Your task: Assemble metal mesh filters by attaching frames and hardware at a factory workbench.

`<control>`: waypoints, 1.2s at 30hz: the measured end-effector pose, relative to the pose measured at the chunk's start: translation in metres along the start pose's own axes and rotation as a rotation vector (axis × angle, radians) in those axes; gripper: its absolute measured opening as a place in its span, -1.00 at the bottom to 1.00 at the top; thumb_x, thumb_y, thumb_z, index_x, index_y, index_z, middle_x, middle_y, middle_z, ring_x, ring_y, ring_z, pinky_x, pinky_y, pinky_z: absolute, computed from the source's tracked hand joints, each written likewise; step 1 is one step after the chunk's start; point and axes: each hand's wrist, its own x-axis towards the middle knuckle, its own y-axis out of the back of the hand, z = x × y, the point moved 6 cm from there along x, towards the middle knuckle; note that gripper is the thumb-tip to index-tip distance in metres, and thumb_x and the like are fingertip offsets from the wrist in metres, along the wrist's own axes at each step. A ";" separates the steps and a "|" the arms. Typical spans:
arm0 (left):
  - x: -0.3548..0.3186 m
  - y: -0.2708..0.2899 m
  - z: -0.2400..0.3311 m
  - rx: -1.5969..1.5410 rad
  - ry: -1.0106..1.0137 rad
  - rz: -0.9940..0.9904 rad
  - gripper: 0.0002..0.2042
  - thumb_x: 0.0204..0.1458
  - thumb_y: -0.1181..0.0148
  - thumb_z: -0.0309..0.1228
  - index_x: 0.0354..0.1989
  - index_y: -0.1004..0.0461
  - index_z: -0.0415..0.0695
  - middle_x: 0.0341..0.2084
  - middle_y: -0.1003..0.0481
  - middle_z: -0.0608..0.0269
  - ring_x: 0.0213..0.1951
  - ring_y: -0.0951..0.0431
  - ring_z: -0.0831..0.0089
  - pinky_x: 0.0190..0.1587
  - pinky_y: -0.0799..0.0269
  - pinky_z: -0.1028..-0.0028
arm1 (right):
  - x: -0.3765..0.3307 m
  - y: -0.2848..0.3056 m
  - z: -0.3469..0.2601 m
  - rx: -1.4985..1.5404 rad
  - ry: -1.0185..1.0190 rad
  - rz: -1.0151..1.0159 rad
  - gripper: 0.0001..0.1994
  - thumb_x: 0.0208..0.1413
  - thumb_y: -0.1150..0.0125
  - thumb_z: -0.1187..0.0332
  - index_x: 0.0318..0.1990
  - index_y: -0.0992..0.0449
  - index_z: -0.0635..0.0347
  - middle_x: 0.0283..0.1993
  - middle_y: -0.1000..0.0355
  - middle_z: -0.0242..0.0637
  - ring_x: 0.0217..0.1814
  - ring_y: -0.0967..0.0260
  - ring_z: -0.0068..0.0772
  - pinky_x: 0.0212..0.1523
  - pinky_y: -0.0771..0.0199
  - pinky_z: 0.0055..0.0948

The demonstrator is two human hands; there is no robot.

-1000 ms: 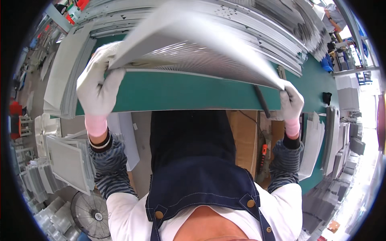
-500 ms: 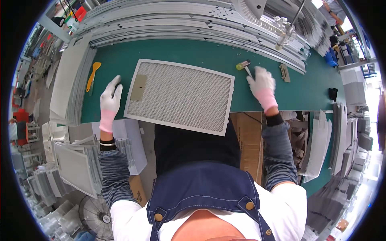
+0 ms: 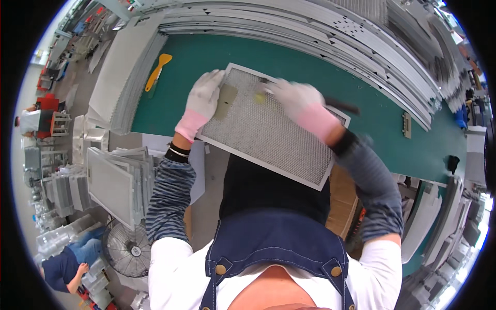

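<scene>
A framed metal mesh filter panel [image 3: 279, 134] lies tilted on the green bench, its near edge over my lap. A beige plate [image 3: 226, 103] sits on its left end. My left hand [image 3: 204, 95], in a white and pink glove, grips the panel's left edge beside that plate. In my right hand [image 3: 299, 101], closed and blurred by motion, is a small hammer [image 3: 343, 106]. The dark handle sticks out to the right of my hand. Its blurred yellow-green head is over the mesh, near the far edge.
A yellow scraper [image 3: 157, 72] lies at the bench's left, beside a stack of panels [image 3: 121, 77]. Long metal strips [image 3: 289, 31] line the back. A small metal part [image 3: 407, 125] lies to the right. A fan [image 3: 129, 248] and framed panels [image 3: 111, 186] stand lower left.
My right hand has picked up the hammer and moved left over the panel. My left hand has come onto the panel's left edge. The panel is turned further clockwise, and the view has shifted.
</scene>
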 end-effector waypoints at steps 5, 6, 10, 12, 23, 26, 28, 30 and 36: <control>0.013 -0.008 0.013 -0.015 0.021 0.023 -0.67 0.10 -0.01 -0.54 0.07 -0.44 -0.25 0.01 -0.47 -0.11 0.08 -0.42 -0.08 0.20 -0.30 0.16 | 0.063 -0.017 0.006 -0.051 0.102 0.038 -0.76 0.15 0.01 0.44 -0.03 -0.44 0.03 -0.25 -0.42 -0.23 -0.31 -0.52 -0.16 -0.33 -0.53 -0.18; 0.007 -0.005 0.009 0.000 0.043 0.024 -0.67 0.11 -0.01 -0.53 0.07 -0.45 -0.24 0.02 -0.47 -0.10 0.08 -0.42 -0.08 0.20 -0.29 0.15 | 0.040 -0.017 0.015 -0.037 0.091 0.066 -0.76 0.15 0.01 0.42 -0.03 -0.44 0.03 -0.27 -0.41 -0.24 -0.34 -0.51 -0.16 -0.35 -0.50 -0.18; -0.009 0.009 -0.001 0.071 0.083 0.023 -0.66 0.10 -0.03 -0.51 0.08 -0.45 -0.23 0.03 -0.47 -0.07 0.09 -0.43 -0.02 0.23 -0.26 0.16 | -0.105 0.014 0.063 -0.172 -0.004 0.091 -0.71 0.14 -0.06 0.39 0.03 -0.45 -0.04 -0.34 -0.39 -0.32 -0.42 -0.46 -0.22 -0.43 -0.45 -0.22; -0.007 0.012 0.001 0.063 0.062 0.057 -0.66 0.09 -0.04 -0.51 0.07 -0.45 -0.23 0.02 -0.48 -0.06 0.09 -0.44 0.00 0.24 -0.26 0.16 | -0.169 0.038 0.089 -0.178 -0.171 -0.089 -0.68 0.09 -0.15 0.35 0.04 -0.47 -0.10 -0.35 -0.39 -0.33 -0.41 -0.48 -0.22 -0.44 -0.46 -0.22; 0.000 -0.002 0.004 0.020 0.009 0.068 -0.66 0.04 -0.08 -0.51 0.03 -0.48 -0.23 -0.03 -0.51 -0.04 0.09 -0.45 0.07 0.24 -0.25 0.16 | -0.177 0.021 -0.008 0.209 -0.168 0.170 -0.15 -0.31 -0.48 0.03 0.20 -0.32 0.20 0.25 -0.14 0.19 0.37 -0.01 0.25 0.34 -0.02 0.14; -0.001 0.000 -0.006 -0.294 0.248 -0.039 -0.64 0.11 -0.08 -0.44 0.09 -0.44 -0.26 -0.01 -0.52 0.00 0.08 -0.49 0.11 0.20 -0.33 0.32 | -0.164 -0.017 -0.049 -0.054 -0.032 0.074 -0.36 -0.04 -0.26 0.12 0.23 -0.31 0.12 0.27 -0.14 0.09 0.38 -0.02 0.22 0.34 0.04 0.26; -0.011 0.019 -0.019 -0.661 0.411 0.052 -0.64 0.22 -0.03 -0.36 0.11 -0.42 -0.31 0.03 -0.51 0.07 0.11 -0.49 0.26 0.20 -0.33 0.38 | -0.165 -0.019 -0.050 -0.100 0.038 0.170 -0.57 0.11 0.01 0.35 0.18 -0.35 0.12 0.23 -0.22 -0.01 0.33 -0.13 0.15 0.31 -0.11 0.18; -0.039 0.027 -0.046 -1.335 0.529 0.292 -0.54 0.31 0.07 -0.27 0.27 -0.23 -0.34 0.17 -0.37 -0.01 0.15 -0.42 0.33 0.23 -0.32 0.36 | -0.164 0.013 -0.056 0.035 0.226 0.267 -0.56 0.00 -0.13 0.40 0.11 -0.37 0.15 0.15 -0.30 -0.03 0.25 -0.24 0.10 0.28 -0.20 0.08; -0.029 0.040 0.083 -0.771 0.303 0.182 -0.61 0.35 0.30 -0.37 0.22 -0.26 -0.33 0.13 -0.37 0.02 0.12 -0.41 0.33 0.23 -0.31 0.38 | -0.139 0.139 -0.047 0.688 0.094 0.589 -0.70 -0.05 -0.30 0.42 -0.14 -0.53 0.34 -0.35 -0.54 -0.10 -0.45 -0.53 -0.31 -0.39 -0.50 -0.44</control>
